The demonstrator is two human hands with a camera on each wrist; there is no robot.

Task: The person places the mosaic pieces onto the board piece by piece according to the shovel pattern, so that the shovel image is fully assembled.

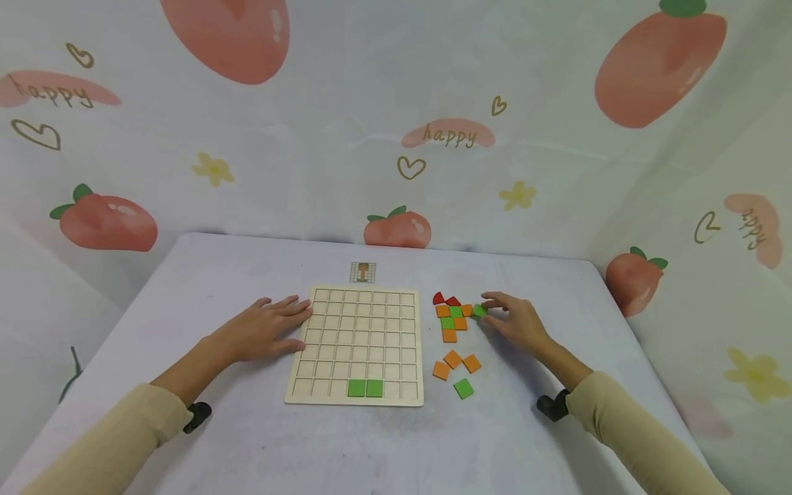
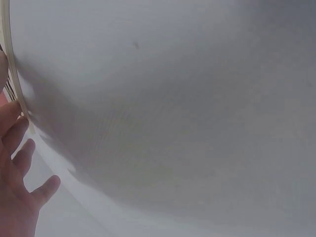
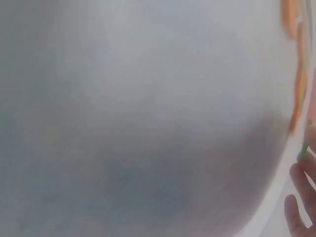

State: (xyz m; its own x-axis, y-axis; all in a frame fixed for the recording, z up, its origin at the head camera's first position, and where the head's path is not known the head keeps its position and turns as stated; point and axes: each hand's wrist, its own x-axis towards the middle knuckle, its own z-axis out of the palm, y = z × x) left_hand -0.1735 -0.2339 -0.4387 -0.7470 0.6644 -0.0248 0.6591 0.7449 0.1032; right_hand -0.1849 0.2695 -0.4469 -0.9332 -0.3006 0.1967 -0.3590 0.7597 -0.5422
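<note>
A pale wooden grid board (image 1: 357,337) lies flat, two green square tiles (image 1: 365,388) side by side in its bottom row. My left hand (image 1: 262,330) rests at the board's left edge, fingers spread and fingertips on the rim; the left wrist view shows its fingers (image 2: 15,128) along the board's side. To the right of the board my right hand (image 1: 516,323) pinches a green tile (image 1: 479,311) between thumb and fingers, at the end of a cluster of tiles. In the right wrist view, that tile's green edge (image 3: 304,150) shows between the fingertips.
The cluster mixes orange tiles (image 1: 449,335), green tiles (image 1: 447,323) and two red pieces (image 1: 438,298). Nearer me lie loose orange tiles (image 1: 453,359) and one loose green tile (image 1: 463,388). A small pattern card (image 1: 363,272) lies behind the board on the white-covered table (image 1: 260,433).
</note>
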